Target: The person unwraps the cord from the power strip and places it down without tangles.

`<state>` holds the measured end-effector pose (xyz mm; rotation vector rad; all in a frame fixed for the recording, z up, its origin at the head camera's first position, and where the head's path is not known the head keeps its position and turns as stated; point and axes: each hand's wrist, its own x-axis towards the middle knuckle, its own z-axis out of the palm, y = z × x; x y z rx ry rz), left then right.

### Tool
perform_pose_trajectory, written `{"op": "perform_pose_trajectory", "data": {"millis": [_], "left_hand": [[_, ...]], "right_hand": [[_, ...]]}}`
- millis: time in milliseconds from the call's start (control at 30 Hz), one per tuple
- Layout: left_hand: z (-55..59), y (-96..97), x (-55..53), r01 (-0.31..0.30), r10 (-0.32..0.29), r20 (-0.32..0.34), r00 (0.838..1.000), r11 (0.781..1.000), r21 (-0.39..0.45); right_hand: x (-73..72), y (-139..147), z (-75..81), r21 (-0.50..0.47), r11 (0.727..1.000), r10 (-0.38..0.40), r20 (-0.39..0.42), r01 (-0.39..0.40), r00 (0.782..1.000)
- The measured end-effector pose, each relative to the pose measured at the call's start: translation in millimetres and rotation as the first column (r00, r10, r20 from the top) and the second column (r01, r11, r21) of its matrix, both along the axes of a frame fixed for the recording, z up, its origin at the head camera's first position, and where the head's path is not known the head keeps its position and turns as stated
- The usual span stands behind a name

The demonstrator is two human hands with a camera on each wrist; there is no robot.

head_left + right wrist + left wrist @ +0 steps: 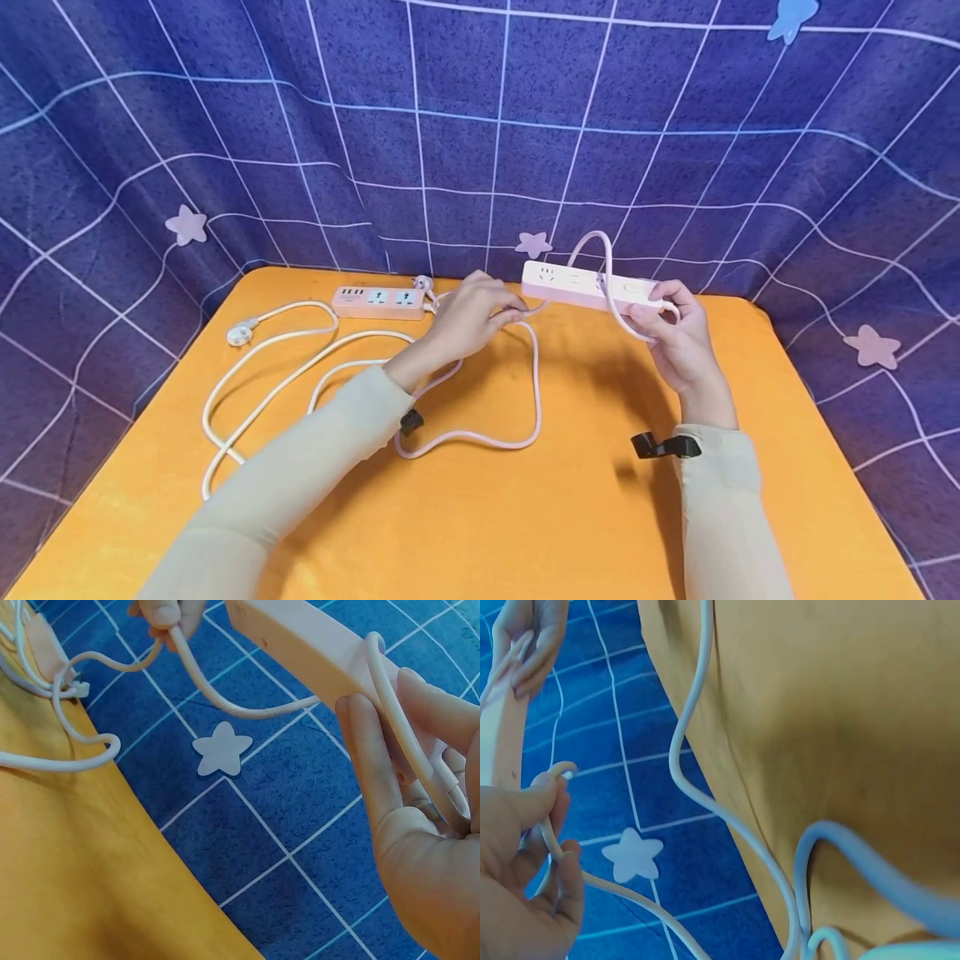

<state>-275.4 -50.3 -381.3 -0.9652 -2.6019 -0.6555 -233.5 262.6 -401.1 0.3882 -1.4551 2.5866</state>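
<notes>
My right hand (681,346) grips one end of a pink-and-white power strip (558,283), lifted over the far side of the table. The strip's cord (600,237) loops over and around its body, crossing the front near the thumb, as the right wrist view also shows. To the left, my left hand (476,312) pinches a length of the same pale cord (551,836) between thumb and curled fingers. From there the cord drops to the table in a wide loop (537,392).
A second, pink power strip (378,313) lies at the back left of the orange table (570,517). Its white cord (217,383) spreads over the left side, near a plug (240,333). Another plug (423,283) lies behind my left hand. A blue gridded curtain (465,150) hangs behind.
</notes>
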Motion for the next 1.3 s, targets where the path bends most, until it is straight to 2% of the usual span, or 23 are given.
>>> {"op": "perform_pose_trajectory", "data": {"millis": [233,400,567,967,1300], "left_hand": [[11.2,-6.1,-14.1,-0.020,0.024,-0.054,0.998,0.997,0.077],[18.2,-9.4,-20.3,-0.065,0.066,-0.007,0.998,0.987,0.144],[24.3,-11.2,-25.0,-0.077,0.073,0.028,0.997,0.978,0.193],[41.1,-16.8,-29.7,-0.071,0.053,0.068,0.996,0.954,0.291],[55.7,-20.7,-25.8,-0.017,0.009,0.024,1.000,0.933,0.361]], "right_hand": [[-1.4,0,-0.7,0.001,1.000,0.014,-0.015,-0.014,1.000],[-2.6,0,-0.5,0.001,1.000,0.020,-0.023,-0.020,1.000],[-2.3,1,-0.3,-0.001,0.999,0.035,-0.025,-0.035,0.999],[-1.6,2,-2.6,-0.006,0.998,0.064,-0.035,-0.064,0.997],[-1.4,6,-5.2,-0.006,0.999,0.054,-0.025,-0.054,0.998]]}}
